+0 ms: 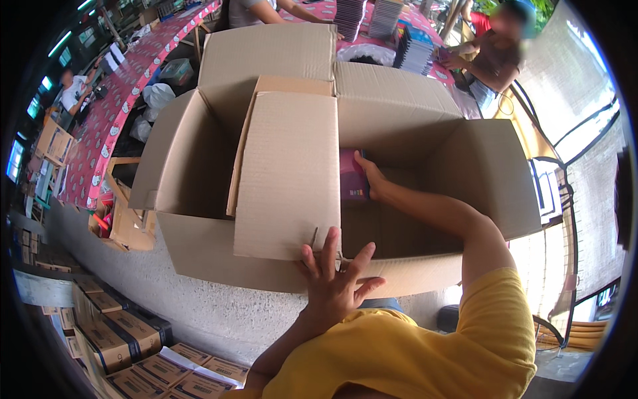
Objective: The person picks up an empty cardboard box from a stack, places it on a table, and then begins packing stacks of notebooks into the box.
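Observation:
Two large open cardboard cartons stand side by side before me, the left carton (219, 246) and the right carton (488, 166). A tall flap (289, 173) rises where they meet. My left hand (337, 269) rests with spread fingers against the near rim and the lower edge of that flap, holding nothing. My right hand (373, 176) reaches down into the right carton and grips the right side of a purple book-like pack (353, 178). The flap cuts off the pack's left part from sight. Shadow fills the bottom of the left carton.
Behind the cartons runs a long table with a pink patterned cover (143, 63), with book stacks (415, 50) on it. People work at its far side, one at the right (495, 60). Packed brown boxes (129, 332) lie at lower left; a wooden crate (129, 223) stands beside the left carton.

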Tool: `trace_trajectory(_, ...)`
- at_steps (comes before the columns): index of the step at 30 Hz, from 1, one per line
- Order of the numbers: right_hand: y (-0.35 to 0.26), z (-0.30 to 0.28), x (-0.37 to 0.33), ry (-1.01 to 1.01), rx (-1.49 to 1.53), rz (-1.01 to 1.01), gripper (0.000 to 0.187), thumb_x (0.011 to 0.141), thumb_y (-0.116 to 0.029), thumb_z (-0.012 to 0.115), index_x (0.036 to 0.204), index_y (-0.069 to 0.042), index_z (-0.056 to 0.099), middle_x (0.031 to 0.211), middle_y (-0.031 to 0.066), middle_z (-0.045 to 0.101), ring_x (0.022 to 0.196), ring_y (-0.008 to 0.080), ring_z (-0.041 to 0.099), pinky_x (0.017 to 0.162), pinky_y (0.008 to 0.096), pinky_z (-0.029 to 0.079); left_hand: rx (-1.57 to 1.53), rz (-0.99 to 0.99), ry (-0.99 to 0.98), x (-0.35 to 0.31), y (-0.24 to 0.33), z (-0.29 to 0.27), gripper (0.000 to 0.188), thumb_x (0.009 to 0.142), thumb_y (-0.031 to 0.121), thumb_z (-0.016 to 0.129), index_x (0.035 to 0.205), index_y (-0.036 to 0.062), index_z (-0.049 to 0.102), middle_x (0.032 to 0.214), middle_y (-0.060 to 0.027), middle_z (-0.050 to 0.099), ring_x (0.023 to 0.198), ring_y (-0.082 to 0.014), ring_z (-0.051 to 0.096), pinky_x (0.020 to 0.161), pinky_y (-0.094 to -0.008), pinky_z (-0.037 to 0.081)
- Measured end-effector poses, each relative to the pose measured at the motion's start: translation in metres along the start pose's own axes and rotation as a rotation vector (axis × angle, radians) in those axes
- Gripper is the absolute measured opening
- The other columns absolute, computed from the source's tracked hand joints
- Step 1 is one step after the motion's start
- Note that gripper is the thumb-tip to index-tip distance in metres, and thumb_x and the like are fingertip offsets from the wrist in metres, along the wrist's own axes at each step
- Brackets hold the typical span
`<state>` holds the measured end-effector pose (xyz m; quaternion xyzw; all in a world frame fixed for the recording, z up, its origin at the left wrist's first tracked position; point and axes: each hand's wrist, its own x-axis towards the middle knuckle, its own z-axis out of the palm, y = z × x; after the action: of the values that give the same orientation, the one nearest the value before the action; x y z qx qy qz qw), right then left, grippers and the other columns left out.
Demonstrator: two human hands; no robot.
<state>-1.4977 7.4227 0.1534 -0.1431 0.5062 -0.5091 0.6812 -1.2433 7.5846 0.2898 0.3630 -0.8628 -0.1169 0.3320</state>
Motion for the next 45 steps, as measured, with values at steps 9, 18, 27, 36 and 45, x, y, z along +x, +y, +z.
trace_trajectory(9,-0.086,0.01,-0.06,0.046,-0.78,-0.206,0.082,0.084,-0.057,0.06,0.137,0.002,0.04,0.127,0.0233,0.053,0.115,0.028,0.053,0.096,0.0438,0.045,0.111,-0.027,-0.016,0.009,0.028,-0.01,0.073,0.069,0.057,0.074,0.129,0.0192,0.055,0.148,-0.03,0.02,0.139,-0.0485,0.013,0.107,-0.0679,0.003)
trace_trajectory(18,-0.215,-0.045,-0.469,-0.602,-1.049,-1.505,0.064,0.08,-0.029,0.074,0.126,0.008,0.051,0.122,0.0214,0.058,0.108,0.0267,0.062,0.087,0.0342,0.049,-0.932,0.192,-0.081,0.023,0.167,-0.002,0.08,0.075,0.047,0.076,0.136,0.0056,0.045,0.148,-0.0213,0.03,0.137,-0.039,0.029,0.106,-0.0489,0.033)
trace_trajectory(27,-0.216,-0.408,-0.542,0.559,-0.362,-0.917,0.062,0.091,-0.049,0.053,0.136,-0.006,0.046,0.132,0.023,0.051,0.119,0.0284,0.051,0.099,0.0479,0.04,-1.266,-0.153,-0.909,0.044,0.392,0.244,0.097,0.079,0.025,0.077,0.151,0.0121,0.014,0.153,-0.0104,0.02,0.132,-0.0271,0.038,0.104,-0.0391,0.037)
trace_trajectory(36,-0.23,-0.485,-0.456,0.158,-0.186,-0.206,0.083,0.08,-0.063,0.061,0.135,-0.004,0.041,0.132,0.0203,0.048,0.121,0.0423,0.045,0.096,0.0725,0.028,-1.149,-0.496,-0.531,0.076,0.479,0.373,0.108,0.074,0.015,0.076,0.152,0.0066,0.001,0.119,-0.0151,0.034,0.088,-0.0171,0.04,0.079,-0.0299,0.046)
trace_trajectory(45,-0.195,-0.528,-0.511,-0.159,0.299,-0.527,0.048,0.088,-0.034,0.055,0.12,0.003,0.056,0.113,0.0187,0.064,0.101,0.0296,0.064,0.097,0.0468,0.046,-1.025,0.081,-0.264,0.056,0.534,0.363,0.099,0.076,0.0,0.064,0.152,0.0085,0.001,0.148,-0.0182,0.014,0.137,-0.0332,0.022,0.105,-0.0451,0.036)
